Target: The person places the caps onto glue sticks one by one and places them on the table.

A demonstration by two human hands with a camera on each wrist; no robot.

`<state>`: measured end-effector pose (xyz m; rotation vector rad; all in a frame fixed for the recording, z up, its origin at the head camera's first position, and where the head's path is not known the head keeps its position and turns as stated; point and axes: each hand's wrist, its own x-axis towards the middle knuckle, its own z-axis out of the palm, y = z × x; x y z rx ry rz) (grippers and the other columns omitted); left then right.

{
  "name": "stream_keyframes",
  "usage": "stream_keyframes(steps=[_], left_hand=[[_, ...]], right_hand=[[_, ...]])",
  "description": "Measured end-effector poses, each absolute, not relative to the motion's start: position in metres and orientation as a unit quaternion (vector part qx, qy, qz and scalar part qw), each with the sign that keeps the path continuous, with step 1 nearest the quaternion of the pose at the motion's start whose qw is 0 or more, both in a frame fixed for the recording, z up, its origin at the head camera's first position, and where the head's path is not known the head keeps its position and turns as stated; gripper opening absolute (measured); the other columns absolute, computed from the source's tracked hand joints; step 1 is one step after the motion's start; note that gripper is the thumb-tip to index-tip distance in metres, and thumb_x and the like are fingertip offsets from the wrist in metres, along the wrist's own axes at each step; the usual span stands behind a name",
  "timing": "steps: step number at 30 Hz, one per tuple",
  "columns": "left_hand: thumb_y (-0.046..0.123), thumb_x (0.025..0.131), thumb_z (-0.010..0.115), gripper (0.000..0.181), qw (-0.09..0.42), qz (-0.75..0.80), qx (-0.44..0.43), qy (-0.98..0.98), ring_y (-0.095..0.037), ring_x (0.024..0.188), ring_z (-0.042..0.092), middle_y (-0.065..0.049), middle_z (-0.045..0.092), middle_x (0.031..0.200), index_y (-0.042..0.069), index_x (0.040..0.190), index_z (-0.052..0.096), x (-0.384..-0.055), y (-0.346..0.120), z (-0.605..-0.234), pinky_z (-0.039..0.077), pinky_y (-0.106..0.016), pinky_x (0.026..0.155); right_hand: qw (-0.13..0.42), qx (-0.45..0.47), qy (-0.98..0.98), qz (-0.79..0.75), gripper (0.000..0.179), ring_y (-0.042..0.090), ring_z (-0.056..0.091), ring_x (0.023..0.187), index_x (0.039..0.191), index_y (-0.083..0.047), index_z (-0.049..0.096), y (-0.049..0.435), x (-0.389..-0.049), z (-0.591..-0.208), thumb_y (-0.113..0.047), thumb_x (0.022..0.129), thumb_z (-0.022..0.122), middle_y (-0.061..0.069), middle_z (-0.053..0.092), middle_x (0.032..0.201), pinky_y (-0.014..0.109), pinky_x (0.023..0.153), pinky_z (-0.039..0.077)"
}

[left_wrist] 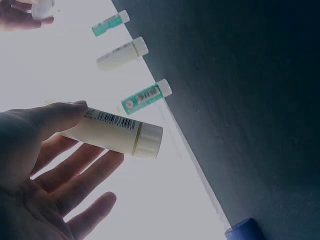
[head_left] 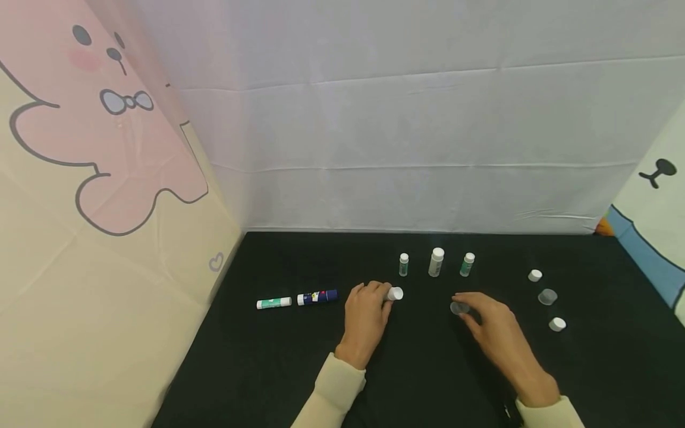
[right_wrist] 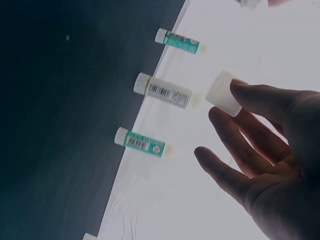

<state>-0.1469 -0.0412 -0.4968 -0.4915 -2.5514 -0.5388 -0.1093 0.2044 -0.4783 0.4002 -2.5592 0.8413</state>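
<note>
My left hand point(head_left: 364, 321) pinches a pale glue stick point(left_wrist: 120, 130) with a barcode label, thumb against its side. In the head view its round white end point(head_left: 395, 293) faces right. To the right of it, my right hand point(head_left: 497, 327) holds a small translucent cap point(right_wrist: 223, 93) between thumb and finger, apart from the glue stick. Beyond both hands several glue sticks stand upright in a row: a small green one point(head_left: 404, 265), a larger pale one point(head_left: 436, 262) and another small green one point(head_left: 467, 265).
At the left lie a green-and-white glue stick point(head_left: 273, 303) and a navy glue stick point(head_left: 317, 297). On the right are a white cap point(head_left: 535, 275), a translucent cap point(head_left: 547, 296) and a second white cap point(head_left: 557, 324). A pale cloth wall point(head_left: 428, 202) rises behind the black table point(head_left: 428, 374).
</note>
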Motion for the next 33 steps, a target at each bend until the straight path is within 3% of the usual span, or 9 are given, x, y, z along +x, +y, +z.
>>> stream_keyframes(steps=[21,33], left_hand=[[0.018,0.083,0.092,0.025,0.276,-0.126,-0.213,-0.929,-0.013,0.093,0.075,0.002,0.078,0.103,0.013,0.105,0.081,-0.128,-0.033,-0.498,0.057,-0.045,0.102],[0.017,0.080,0.094,0.026,0.295,-0.098,-0.214,-0.926,-0.013,0.090,0.075,0.002,0.077,0.099,0.014,0.102,0.081,-0.126,-0.031,-0.496,0.058,-0.044,0.101]], right_hand=[[0.260,0.201,-0.893,0.309,0.044,0.028,0.077,0.096,0.108,-0.003,0.079,0.179,-0.110,-0.479,0.014,0.068,0.091,0.008,0.079,0.108,0.048,0.082,0.060],[0.268,0.252,-0.875,0.316,0.050,0.025,0.076,0.100,0.109,-0.005,0.079,0.164,-0.108,-0.479,0.014,0.065,0.092,0.006,0.078,0.114,0.026,0.089,0.056]])
